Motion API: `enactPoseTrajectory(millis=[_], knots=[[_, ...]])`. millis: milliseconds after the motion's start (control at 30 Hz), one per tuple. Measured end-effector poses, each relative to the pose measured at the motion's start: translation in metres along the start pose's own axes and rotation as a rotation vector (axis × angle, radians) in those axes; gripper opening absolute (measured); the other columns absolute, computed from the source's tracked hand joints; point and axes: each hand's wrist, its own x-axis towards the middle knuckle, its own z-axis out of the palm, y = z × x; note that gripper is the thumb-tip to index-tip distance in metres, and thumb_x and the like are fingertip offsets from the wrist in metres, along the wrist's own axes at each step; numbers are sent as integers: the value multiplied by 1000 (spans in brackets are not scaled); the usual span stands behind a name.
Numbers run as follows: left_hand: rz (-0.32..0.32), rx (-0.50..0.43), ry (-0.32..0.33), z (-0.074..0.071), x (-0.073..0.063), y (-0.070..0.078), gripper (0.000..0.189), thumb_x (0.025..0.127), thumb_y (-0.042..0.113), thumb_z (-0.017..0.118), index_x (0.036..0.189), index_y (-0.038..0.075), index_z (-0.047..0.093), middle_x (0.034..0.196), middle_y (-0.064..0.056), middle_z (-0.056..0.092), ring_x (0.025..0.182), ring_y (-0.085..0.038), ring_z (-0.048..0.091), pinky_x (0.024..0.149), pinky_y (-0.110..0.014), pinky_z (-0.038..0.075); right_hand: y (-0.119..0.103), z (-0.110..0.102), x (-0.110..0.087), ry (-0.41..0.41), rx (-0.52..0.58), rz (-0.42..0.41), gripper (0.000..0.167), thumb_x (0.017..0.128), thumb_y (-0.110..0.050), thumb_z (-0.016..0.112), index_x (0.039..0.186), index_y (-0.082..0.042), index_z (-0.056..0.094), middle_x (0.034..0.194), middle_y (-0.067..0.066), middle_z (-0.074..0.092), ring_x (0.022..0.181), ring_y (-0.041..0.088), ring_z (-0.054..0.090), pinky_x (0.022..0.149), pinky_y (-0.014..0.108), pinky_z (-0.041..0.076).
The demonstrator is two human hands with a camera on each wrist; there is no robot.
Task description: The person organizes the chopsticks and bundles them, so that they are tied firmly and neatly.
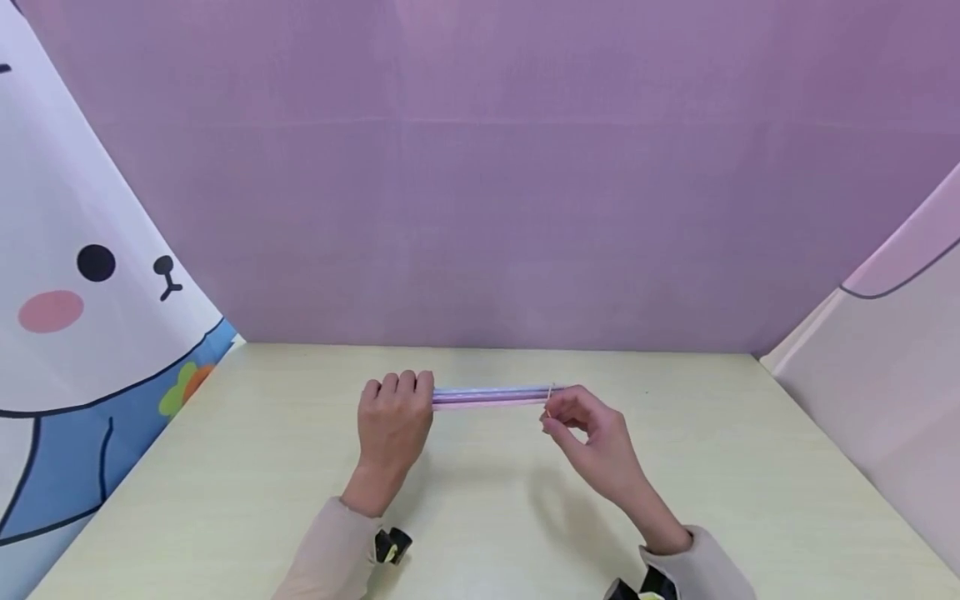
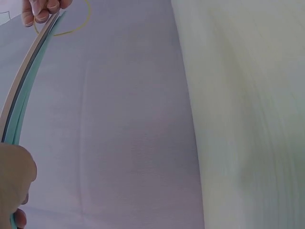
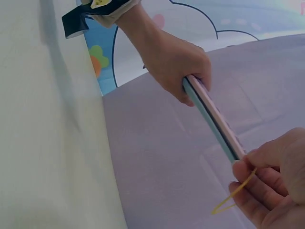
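My left hand (image 1: 395, 425) grips one end of a bundle of slim pastel sticks (image 1: 487, 397), fingers wrapped over it. The bundle is held level above the table, pointing across to the right. At its far end my right hand (image 1: 596, 437) pinches a thin yellow rubber band (image 3: 238, 190) between thumb and fingers. In the left wrist view a loop of the rubber band (image 2: 76, 31) stands out beside the stick ends. Pink, dark and teal sticks (image 3: 214, 117) lie side by side in the right wrist view. The gripped end is hidden inside my left fist.
Below the hands is a pale wood-look table (image 1: 300, 467). A purple cloth backdrop (image 1: 480, 208) rises behind its far edge. Printed cloth panels with cartoon figures stand at the left (image 1: 67, 375) and right (image 1: 885, 400) sides.
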Motion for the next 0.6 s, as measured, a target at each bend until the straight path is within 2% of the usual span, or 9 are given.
enactPoseTrajectory(millis=[167, 367, 500, 600], knots=[[-26, 2, -4, -2, 1, -2, 22, 81, -3, 53, 60, 6, 51, 51, -7, 53, 41, -19, 45, 43, -29, 33, 2, 7, -3, 56, 49, 6, 21, 79, 15, 64, 95, 3, 58, 80, 8, 66, 73, 3, 63, 66, 18, 53], [-41, -9, -9, -2, 2, -2, 18, 80, -2, 55, 63, 5, 53, 53, -8, 56, 42, -20, 47, 44, -29, 35, 5, 14, -5, 104, 237, 44, 18, 81, 17, 60, 97, 13, 53, 81, 5, 62, 71, 5, 65, 65, 23, 55], [-38, -20, -8, -2, 2, 1, 22, 81, -2, 53, 60, 5, 50, 51, -8, 54, 41, -20, 45, 43, -29, 33, 3, 13, -5, 117, 209, 39, 20, 81, 17, 60, 100, 12, 56, 82, 10, 64, 74, 4, 67, 68, 21, 55], [-19, -27, -9, -1, 2, 3, 28, 86, -1, 47, 59, 6, 48, 51, -7, 55, 41, -20, 46, 43, -28, 32, 0, 11, -4, 112, 162, 28, 21, 82, 16, 60, 102, 11, 60, 84, 20, 65, 78, 1, 68, 70, 18, 54]])
